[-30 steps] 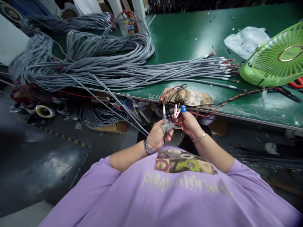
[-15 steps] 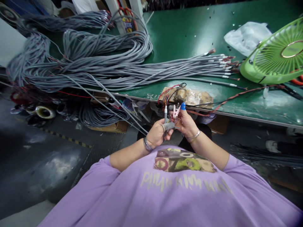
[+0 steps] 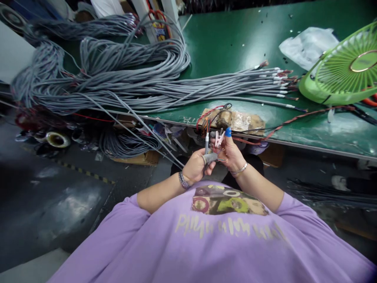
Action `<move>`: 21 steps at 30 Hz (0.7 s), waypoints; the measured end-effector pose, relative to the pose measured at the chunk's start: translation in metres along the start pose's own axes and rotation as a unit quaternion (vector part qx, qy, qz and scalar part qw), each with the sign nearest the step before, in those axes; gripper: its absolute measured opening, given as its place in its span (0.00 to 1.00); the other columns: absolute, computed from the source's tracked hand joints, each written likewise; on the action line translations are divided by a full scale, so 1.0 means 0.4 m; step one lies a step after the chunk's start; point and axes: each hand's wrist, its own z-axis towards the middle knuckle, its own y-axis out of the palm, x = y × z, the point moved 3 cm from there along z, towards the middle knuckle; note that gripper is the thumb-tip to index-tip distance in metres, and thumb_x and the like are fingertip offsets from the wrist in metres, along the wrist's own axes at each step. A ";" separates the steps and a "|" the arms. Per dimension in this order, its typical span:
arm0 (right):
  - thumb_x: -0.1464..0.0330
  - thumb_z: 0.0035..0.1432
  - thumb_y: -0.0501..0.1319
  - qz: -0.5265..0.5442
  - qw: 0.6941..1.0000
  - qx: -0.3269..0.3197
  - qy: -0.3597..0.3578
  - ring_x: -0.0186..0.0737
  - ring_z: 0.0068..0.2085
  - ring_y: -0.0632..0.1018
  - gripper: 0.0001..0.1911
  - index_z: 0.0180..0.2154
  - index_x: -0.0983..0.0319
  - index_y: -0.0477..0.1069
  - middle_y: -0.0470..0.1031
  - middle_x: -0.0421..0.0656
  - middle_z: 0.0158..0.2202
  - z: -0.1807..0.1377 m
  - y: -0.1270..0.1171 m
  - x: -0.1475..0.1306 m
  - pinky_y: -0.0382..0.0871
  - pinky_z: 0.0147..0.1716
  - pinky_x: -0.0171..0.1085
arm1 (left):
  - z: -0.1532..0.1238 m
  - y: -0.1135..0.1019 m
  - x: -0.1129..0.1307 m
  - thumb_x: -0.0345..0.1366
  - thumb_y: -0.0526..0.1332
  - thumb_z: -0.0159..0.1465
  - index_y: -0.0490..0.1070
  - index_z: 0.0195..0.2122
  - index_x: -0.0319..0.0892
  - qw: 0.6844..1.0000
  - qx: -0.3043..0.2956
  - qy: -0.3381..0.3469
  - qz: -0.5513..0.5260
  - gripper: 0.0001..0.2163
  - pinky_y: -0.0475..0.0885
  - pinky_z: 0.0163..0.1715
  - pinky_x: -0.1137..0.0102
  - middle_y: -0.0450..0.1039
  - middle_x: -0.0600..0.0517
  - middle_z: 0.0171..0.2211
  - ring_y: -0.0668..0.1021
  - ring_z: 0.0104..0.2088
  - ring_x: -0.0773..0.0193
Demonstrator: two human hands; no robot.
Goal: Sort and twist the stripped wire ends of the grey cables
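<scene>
My left hand [image 3: 196, 167] is closed around a grey cable [image 3: 206, 142] whose stripped end fans into thin coloured wires. A grey finger cot covers one fingertip of that hand. My right hand [image 3: 231, 151] is closed on a small pink clip tool [image 3: 218, 138] held against the wire ends, and its index finger wears a blue finger cot [image 3: 228, 131]. Both hands meet in front of my chest, just below the front edge of the green table [image 3: 235, 47].
A thick bundle of grey cables [image 3: 141, 74] sprawls over the table's left and middle, its stripped ends pointing right. A green fan [image 3: 344, 70] lies at the right, a white plastic bag [image 3: 308, 44] behind it. More cable coils and tape rolls [image 3: 54, 138] sit under the table.
Both hands rose slightly toward the table edge and stayed together on the cable end; the view shifted a little.
</scene>
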 end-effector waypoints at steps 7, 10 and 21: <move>0.37 0.53 0.57 -0.015 0.998 -0.066 0.019 0.33 0.24 0.72 0.31 0.32 0.59 0.70 0.76 0.40 0.28 -0.015 -0.006 0.000 0.68 0.23 0.33 | -0.033 -0.002 0.000 0.44 0.71 0.48 0.66 0.33 0.41 1.000 -0.001 -0.001 -0.006 0.18 0.56 0.10 0.79 0.67 0.59 0.15 0.64 0.11 0.74; 0.38 0.55 0.56 -0.024 0.996 -0.084 0.026 0.32 0.24 0.71 0.31 0.32 0.59 0.71 0.77 0.41 0.29 -0.025 -0.006 -0.007 0.68 0.23 0.33 | -0.051 -0.004 -0.002 0.44 0.71 0.49 0.65 0.32 0.41 1.000 0.010 0.010 -0.016 0.18 0.57 0.10 0.79 0.68 0.59 0.15 0.64 0.11 0.74; 0.53 0.54 0.65 -0.074 0.997 -0.033 -0.018 0.30 0.23 0.69 0.18 0.31 0.61 0.73 0.75 0.39 0.27 -0.026 -0.015 -0.024 0.65 0.22 0.32 | -0.035 0.013 -0.018 0.45 0.70 0.51 0.63 0.31 0.42 0.995 0.067 0.058 -0.049 0.17 0.57 0.11 0.79 0.68 0.60 0.17 0.66 0.12 0.74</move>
